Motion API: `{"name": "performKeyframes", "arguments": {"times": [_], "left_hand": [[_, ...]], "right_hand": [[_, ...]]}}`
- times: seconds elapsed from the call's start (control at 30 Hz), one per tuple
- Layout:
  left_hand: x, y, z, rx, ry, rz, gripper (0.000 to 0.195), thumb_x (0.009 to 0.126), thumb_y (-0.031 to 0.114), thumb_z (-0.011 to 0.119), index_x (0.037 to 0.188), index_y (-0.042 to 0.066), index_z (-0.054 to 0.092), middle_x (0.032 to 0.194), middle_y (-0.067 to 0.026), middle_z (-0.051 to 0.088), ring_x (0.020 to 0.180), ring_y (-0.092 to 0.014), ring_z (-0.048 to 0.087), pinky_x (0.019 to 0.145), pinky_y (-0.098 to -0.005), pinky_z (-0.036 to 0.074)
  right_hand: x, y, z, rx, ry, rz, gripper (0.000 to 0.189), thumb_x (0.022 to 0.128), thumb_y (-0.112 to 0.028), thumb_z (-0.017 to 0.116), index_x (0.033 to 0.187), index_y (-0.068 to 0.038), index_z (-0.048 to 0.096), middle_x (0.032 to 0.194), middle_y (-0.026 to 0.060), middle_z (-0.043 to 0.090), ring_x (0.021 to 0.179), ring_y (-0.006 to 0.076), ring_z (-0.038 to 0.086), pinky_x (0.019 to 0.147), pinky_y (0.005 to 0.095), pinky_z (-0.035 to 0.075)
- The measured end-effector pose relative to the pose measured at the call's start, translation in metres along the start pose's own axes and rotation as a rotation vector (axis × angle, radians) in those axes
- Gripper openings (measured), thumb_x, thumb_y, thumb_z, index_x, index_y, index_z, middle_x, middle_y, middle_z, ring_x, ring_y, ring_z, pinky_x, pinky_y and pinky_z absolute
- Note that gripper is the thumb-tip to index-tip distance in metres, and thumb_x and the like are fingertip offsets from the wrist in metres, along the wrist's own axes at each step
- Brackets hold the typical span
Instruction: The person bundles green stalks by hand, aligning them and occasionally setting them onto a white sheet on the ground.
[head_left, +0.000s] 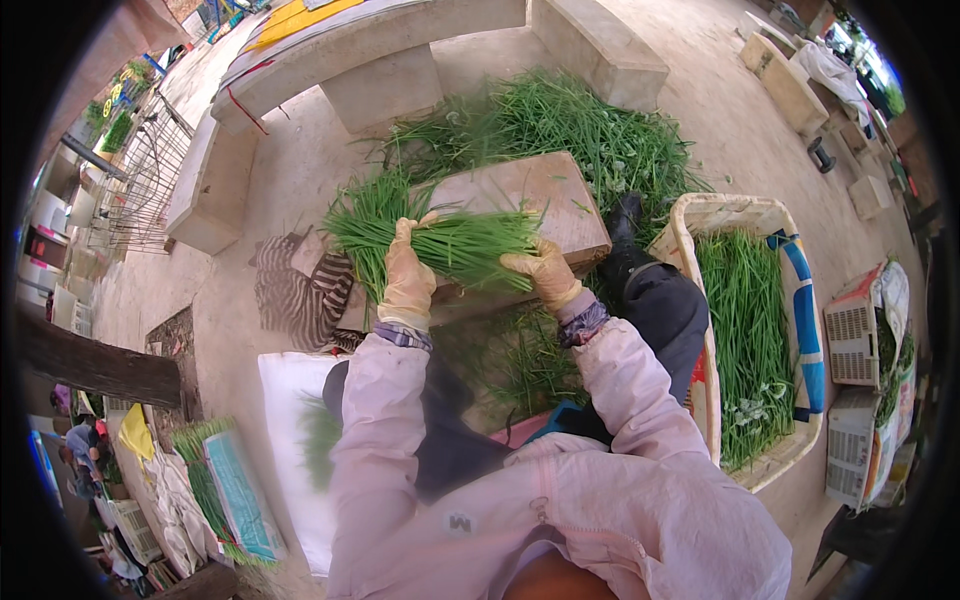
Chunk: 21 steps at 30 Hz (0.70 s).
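A thick bundle of long green chives (465, 244) lies across both my gloved hands, above the near side of a low stone slab (517, 187). My left hand (407, 277) grips its middle-left part, the thumb lying over the stalks. At the bundle's right end, my right hand (547, 274) has its fingers closed on the stalk ends. More chives (375, 195) rest on the slab's left part, behind and under the bundle. Both gloves are thin and yellowish, and the stalks hide some of my fingertips.
A large heap of chives (577, 127) covers the ground beyond the slab. On my right stands a plastic crate (682, 232) holding upright chives. A striped cloth (300, 292) lies left of the slab, with a white sheet (281, 420) nearer me. Stone benches (600, 49) stand ahead.
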<state>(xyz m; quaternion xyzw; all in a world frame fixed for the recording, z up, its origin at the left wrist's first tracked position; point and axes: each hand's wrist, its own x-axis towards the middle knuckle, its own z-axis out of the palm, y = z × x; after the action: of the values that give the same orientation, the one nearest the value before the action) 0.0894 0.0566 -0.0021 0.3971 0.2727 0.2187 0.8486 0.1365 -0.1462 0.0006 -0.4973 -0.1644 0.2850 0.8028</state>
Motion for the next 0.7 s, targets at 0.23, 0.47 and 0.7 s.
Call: {"name": "performKeyframes", "arguments": {"times": [0.23, 0.47, 0.7], "left_hand": [[0.002, 0.006, 0.0, -0.075, -0.105, -0.086, 0.022, 0.094, 0.03, 0.045, 0.088, 0.01, 0.051, 0.11, -0.0119, 0.061, 0.092, -0.021, 0.056, 0.078, -0.0336, 0.05], [0.011, 0.004, -0.011, -0.116, -0.101, -0.088, 0.025, 0.094, 0.029, 0.043, 0.088, 0.006, 0.05, 0.105, -0.0144, 0.062, 0.095, -0.026, 0.057, 0.085, -0.0403, 0.048], [0.023, 0.018, -0.022, -0.261, -0.081, -0.055, 0.026, 0.096, 0.028, 0.038, 0.089, 0.005, 0.046, 0.101, -0.0155, 0.062, 0.096, -0.031, 0.057, 0.085, -0.0451, 0.047]], "right_hand": [[0.01, 0.002, -0.002, -0.288, -0.036, -0.057, 0.043, 0.077, -0.001, 0.064, 0.117, 0.002, 0.05, 0.107, 0.0082, 0.06, 0.095, 0.0152, 0.056, 0.084, 0.0276, 0.045], [-0.015, -0.01, -0.03, -0.414, -0.176, 0.036, 0.026, 0.076, -0.01, 0.067, 0.097, 0.004, 0.064, 0.115, 0.0091, 0.056, 0.099, 0.0163, 0.053, 0.086, 0.0265, 0.041], [-0.044, -0.044, -0.05, -0.404, -0.113, 0.087, 0.027, 0.074, -0.008, 0.069, 0.098, 0.003, 0.065, 0.114, 0.0092, 0.058, 0.106, 0.0169, 0.051, 0.091, 0.0284, 0.037]]}}
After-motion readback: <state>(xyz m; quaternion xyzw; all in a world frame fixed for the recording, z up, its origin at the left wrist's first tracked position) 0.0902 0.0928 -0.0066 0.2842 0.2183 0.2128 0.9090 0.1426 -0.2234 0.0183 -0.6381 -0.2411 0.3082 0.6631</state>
